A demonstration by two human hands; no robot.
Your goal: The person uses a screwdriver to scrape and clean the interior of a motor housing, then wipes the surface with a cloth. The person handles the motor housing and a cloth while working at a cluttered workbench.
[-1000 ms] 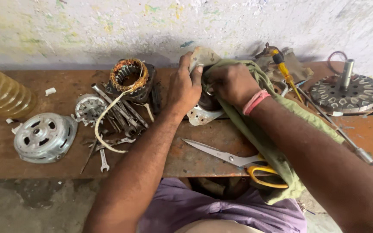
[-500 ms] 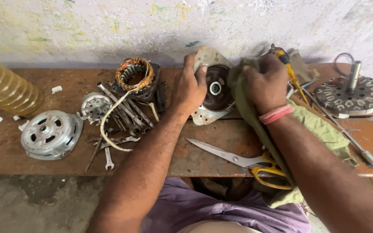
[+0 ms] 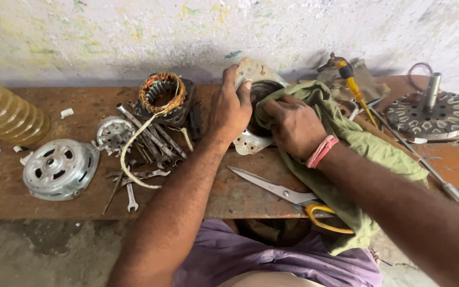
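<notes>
The left hand grips a tilted metal motor cover, fingers curled over its upper rim and thumb side against its near face, propping it on edge on the wooden table. The right hand is closed on a bunch of green cloth and presses it into the dark hollow of the cover; a pink band sits on that wrist. The rest of the cloth trails over the forearm and hangs past the table's front edge.

Just in front of the cover, scissors lie flat, blades pointing left, yellow handles at the table's edge partly under the cloth. To the left of the left hand sits a copper-wound stator, with a heap of spanners and sockets beside it and a white cable looping through them. Farther left lies a round silver motor housing, and a ribbed yellow plastic bottle lies near the table's end. To the right, a yellow-handled screwdriver leans near a disc-shaped rotor with a shaft.
</notes>
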